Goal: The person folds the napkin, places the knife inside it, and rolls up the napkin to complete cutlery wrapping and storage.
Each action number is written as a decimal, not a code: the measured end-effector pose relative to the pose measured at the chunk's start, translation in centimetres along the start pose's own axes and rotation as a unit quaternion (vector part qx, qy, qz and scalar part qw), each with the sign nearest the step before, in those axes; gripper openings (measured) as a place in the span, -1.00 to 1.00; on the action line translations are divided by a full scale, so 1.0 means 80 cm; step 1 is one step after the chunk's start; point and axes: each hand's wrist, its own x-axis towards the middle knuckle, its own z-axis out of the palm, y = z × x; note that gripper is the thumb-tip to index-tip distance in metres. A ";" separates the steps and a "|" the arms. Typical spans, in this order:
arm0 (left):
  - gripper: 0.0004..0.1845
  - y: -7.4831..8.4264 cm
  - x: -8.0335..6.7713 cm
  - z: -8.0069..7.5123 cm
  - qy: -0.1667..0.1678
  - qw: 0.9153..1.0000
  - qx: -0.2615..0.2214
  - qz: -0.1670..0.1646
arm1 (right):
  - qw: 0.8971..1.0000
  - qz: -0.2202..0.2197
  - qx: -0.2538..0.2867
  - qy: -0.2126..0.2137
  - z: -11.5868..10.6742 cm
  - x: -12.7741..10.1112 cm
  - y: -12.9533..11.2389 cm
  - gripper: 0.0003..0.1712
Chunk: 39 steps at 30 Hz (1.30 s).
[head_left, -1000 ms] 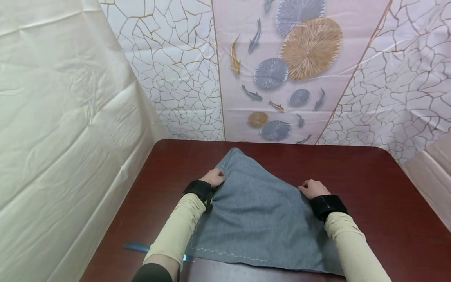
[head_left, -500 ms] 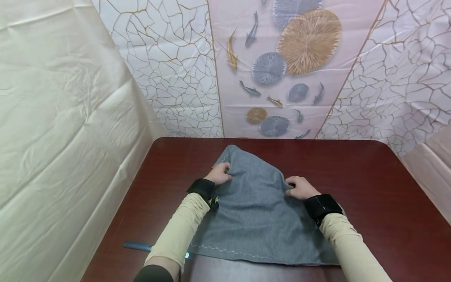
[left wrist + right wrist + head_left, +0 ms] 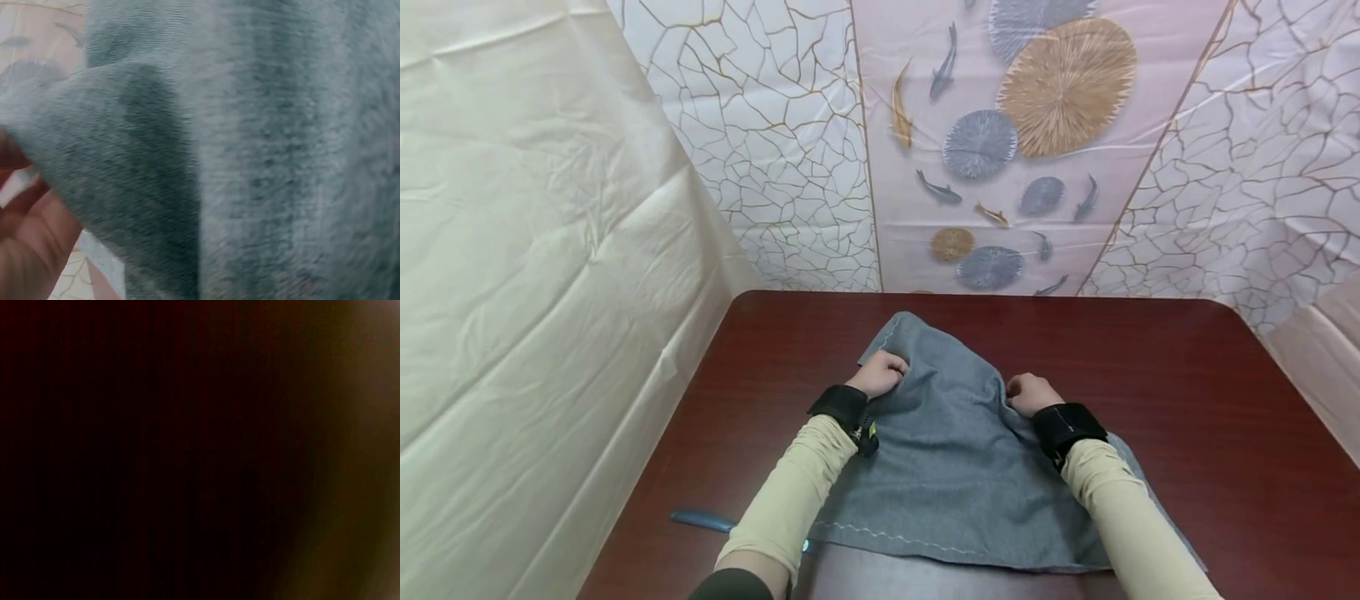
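**Two hands gather a grey cloth on a dark red desk**

A dark red desk [image 3: 1187, 400] fills the lower half of the head view, with rounded far corners. Draped sheeting closes it in: plain cream on the left, a cracked-tile print with fish and round fans behind. Bare desk surface lies open on the left, on the right, and in a band along the far edge.

A grey cloth [image 3: 955, 475] lies near the middle of the desk, its stitched near edge running close to the desk's front edge. Its far end narrows to a corner that stops short of the back wall. The cloth bunches upward between the two hands.

The left hand [image 3: 883, 372] is clenched on the cloth's left edge, fingers curled round a fold; the left wrist view shows the fabric wrapped over the fingers [image 3: 25, 244]. The right hand [image 3: 1030, 392] grips the cloth's right edge in the same way. The right wrist view is dark and shows nothing clearly.

A small blue tool [image 3: 700, 522] lies on the desk near the front left, partly hidden by the left sleeve.
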 end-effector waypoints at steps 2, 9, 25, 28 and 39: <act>-0.87 -0.050 0.022 0.017 0.007 0.999 0.035 0.007 | 1.000 -0.015 0.000 -0.007 0.005 0.002 0.002 -0.65; -0.89 -0.137 0.067 0.055 0.023 0.978 0.207 -0.017 | 0.998 -0.068 0.018 -0.003 0.018 0.006 0.004 -0.87; -0.67 0.071 -0.012 0.000 -0.013 0.887 0.450 -0.107 | 0.979 0.007 -0.028 0.201 -0.021 -0.010 0.002 -0.78; -0.59 0.065 -0.004 -0.008 -0.027 0.882 0.447 -0.149 | 0.972 0.004 -0.044 0.230 -0.027 -0.014 -0.001 -0.83; -0.40 0.045 0.004 -0.032 -0.044 0.867 0.435 -0.239 | 0.958 -0.013 -0.079 0.274 -0.025 -0.024 0.001 -0.88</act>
